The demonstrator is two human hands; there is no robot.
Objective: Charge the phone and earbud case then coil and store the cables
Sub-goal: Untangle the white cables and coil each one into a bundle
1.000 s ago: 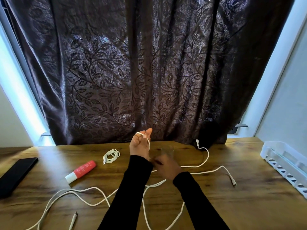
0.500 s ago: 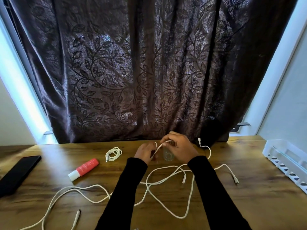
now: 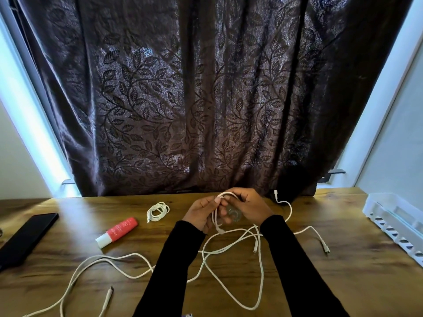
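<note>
Left hand: the left hand (image 3: 201,213) is now sitting low over the table and pinching the white cable (image 3: 231,255) near its upper loop; a second ago it was raised, with a turn of cable over its fingers.
Right hand: the right hand (image 3: 249,208) is curling round the same loop from the other side, having come up from the table to meet the left.
Cable: a small loop is forming between the two hands, while most of the length is trailing loose across the wooden table (image 3: 343,282) (the coil is only just starting, I judge).
Already coiled: a small white bundle (image 3: 158,211) is lying apart, to the left of the hands.
Phone: the dark phone (image 3: 25,239) is lying at the far left edge, with no cable visibly attached.
Storage: the white tray (image 3: 393,223) is waiting at the right, well apart.
Earbud case: I cannot tell where it is.
</note>
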